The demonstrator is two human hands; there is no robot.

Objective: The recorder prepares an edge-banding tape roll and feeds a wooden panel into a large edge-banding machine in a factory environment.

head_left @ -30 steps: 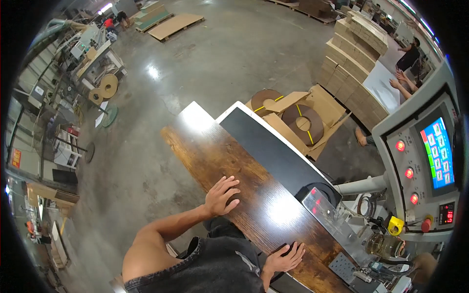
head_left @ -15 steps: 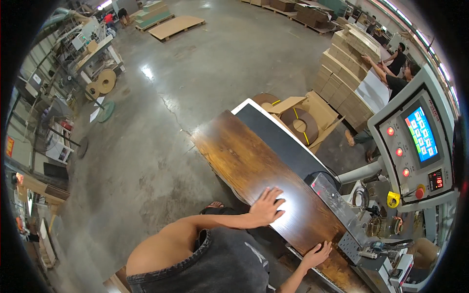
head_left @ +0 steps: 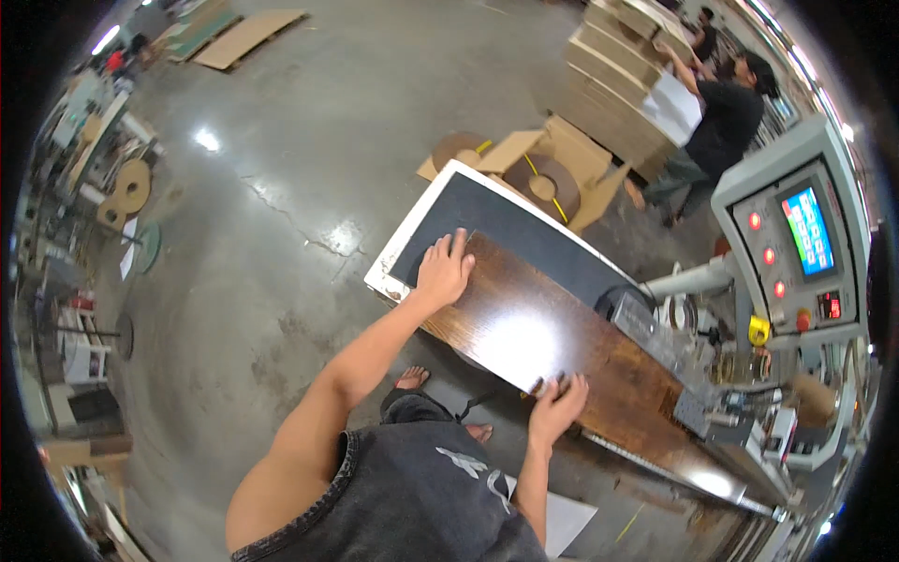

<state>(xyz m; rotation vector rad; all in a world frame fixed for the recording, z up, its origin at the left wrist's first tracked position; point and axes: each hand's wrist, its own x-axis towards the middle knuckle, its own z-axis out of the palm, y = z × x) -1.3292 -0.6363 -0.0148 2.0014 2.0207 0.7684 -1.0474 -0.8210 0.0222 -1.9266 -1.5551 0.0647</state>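
A long brown wood-grain board lies flat on a machine bed with a black top and white rim, its right part running beside the machine's guide. At the board's left end rests my left hand, palm down, its fingers stretched over the end edge. My right hand lies on the near edge, around the middle of the length, fingers spread on the top face. Neither hand is wrapped around anything. Glare whitens the board's surface between them.
A control panel with a lit screen and red buttons stands at the right, a yellow tape measure below it. Behind the bed, an opened carton holds brown edge-band rolls. A co-worker handles stacked boards.
The board has slid right along the bed, baring the bed's left end. My left hand has gone from mid-board to its left end; my right hand rests further left along the near edge.
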